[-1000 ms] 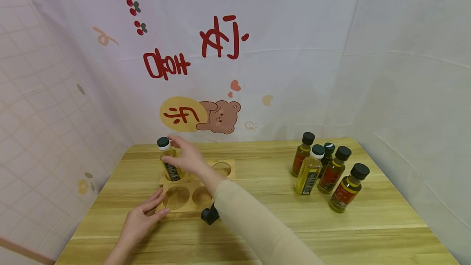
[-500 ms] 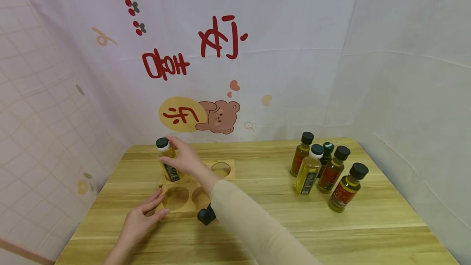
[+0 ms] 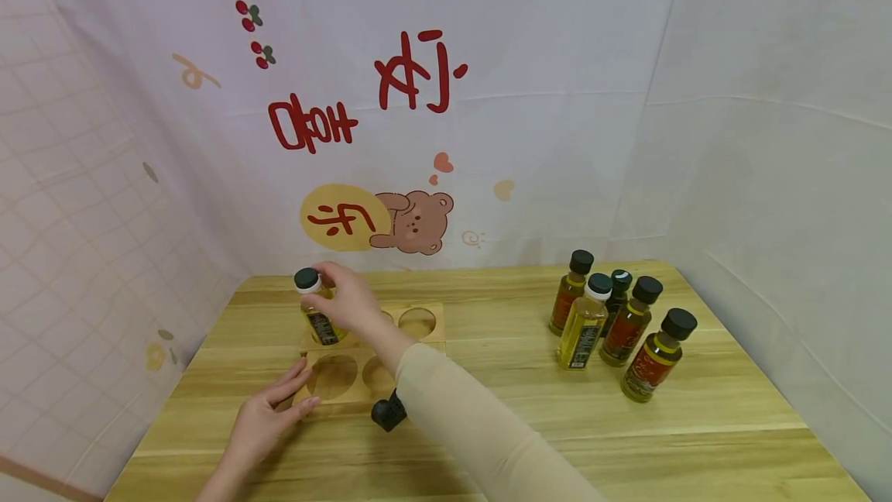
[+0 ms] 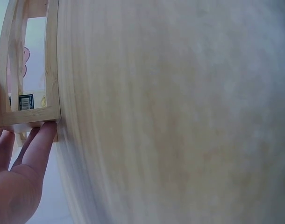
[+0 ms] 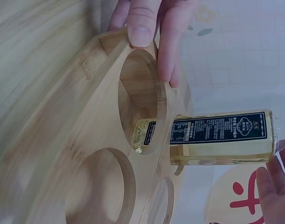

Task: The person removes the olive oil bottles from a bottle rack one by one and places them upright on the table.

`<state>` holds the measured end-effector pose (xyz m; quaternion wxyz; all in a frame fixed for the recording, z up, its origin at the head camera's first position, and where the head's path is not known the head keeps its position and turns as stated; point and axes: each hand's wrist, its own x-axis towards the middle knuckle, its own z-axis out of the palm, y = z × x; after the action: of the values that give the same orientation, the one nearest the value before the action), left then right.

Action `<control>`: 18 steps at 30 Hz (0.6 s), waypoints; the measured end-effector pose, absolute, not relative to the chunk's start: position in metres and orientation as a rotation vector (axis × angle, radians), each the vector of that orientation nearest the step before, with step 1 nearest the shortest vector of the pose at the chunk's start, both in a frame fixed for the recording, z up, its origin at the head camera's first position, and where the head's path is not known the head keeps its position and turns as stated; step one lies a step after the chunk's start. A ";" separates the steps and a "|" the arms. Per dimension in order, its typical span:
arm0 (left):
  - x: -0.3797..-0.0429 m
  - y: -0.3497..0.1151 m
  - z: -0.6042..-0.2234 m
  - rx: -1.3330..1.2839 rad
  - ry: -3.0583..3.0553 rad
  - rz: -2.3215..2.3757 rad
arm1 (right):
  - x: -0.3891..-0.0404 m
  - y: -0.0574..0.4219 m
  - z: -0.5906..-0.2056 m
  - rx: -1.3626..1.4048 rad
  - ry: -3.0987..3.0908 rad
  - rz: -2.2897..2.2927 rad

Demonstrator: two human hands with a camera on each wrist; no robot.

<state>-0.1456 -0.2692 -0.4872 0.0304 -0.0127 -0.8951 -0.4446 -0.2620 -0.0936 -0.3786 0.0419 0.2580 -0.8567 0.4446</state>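
Note:
A clear square bottle of yellow oil (image 3: 323, 326) with a dark green cap and black label stands in the back-left hole of a wooden bottle rack (image 3: 358, 351). My right hand (image 3: 348, 300) holds it near the neck, thumb and fingers about its upper part. The right wrist view shows the lower end of the bottle (image 5: 217, 137) down through the hole, with my right fingers (image 5: 273, 179) at its top end. My left hand (image 3: 268, 413) grips the rack's front-left end. In the right wrist view the left thumb (image 5: 141, 28) lies on the rack's top edge.
Several oil bottles stand at the right: one pale square bottle (image 3: 581, 335), a dark bottle (image 3: 616, 304) behind it, and brown-capped ones with red labels, such as the nearest bottle (image 3: 653, 366). A black device (image 3: 389, 411) sits by my right forearm. A white curtain (image 3: 557, 99) hangs behind the table (image 3: 530, 440).
The oil bottle in my right hand has sunk slightly lower in the back-left hole, and the right hand has come down with it. The left hand stays at the rack's end.

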 end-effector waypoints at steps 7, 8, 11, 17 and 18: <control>-0.145 -0.270 -0.488 -0.036 -2.763 -1.381 | -0.261 -0.093 -0.383 0.807 -2.574 1.395; -0.145 -0.270 -0.488 -0.038 -2.763 -1.384 | -0.261 -0.093 -0.384 0.810 -2.561 1.402; -0.145 -0.270 -0.487 -0.037 -2.758 -1.384 | -0.259 -0.093 -0.387 0.822 -2.530 1.416; -0.145 -0.270 -0.487 -0.049 -2.760 -1.373 | -0.254 -0.089 -0.390 0.840 -2.483 1.446; -0.145 -0.270 -0.487 -0.047 -2.763 -1.370 | -0.254 -0.088 -0.391 0.842 -2.478 1.451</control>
<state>-0.1446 -0.2696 -0.4870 0.0287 -0.0154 -0.8954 -0.4441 -0.2538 -0.0876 -0.3910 0.0745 0.2806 -0.8258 0.4834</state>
